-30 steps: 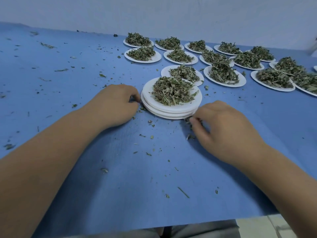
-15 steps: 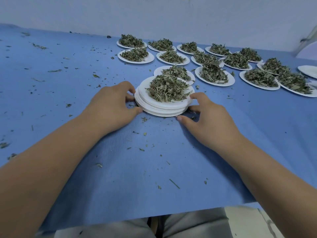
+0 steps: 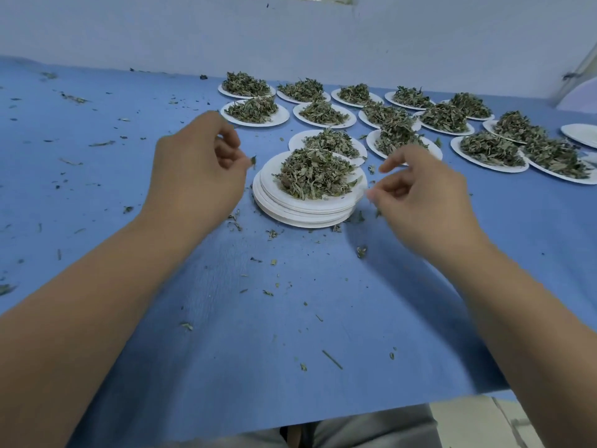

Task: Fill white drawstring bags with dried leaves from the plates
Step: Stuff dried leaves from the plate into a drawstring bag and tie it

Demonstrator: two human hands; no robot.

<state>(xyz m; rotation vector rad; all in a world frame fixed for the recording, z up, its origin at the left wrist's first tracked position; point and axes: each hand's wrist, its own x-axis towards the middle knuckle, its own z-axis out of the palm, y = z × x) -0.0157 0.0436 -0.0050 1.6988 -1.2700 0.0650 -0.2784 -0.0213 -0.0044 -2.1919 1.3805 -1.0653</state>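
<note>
Stack of white plates sits mid-table on the blue cloth, and the top plate carries a heap of dried leaves.

Left hand is at the stack's 9 o'clock, lifted, just clear of the rim. Its fingers are curled inward. A small leaf scrap shows at the fingertips – I cannot tell whether it is pinched or lying on the cloth behind.

Right hand is at 3 o'clock, blurred, its fingers loosely curled with thumb and forefinger apart, and it is near the rim without touching it.

More loaded plates stand in rows from 12 to 2 o'clock, several with rims overlapping. Leaf crumbs are scattered over the cloth – thickest at 6 o'clock.
</note>
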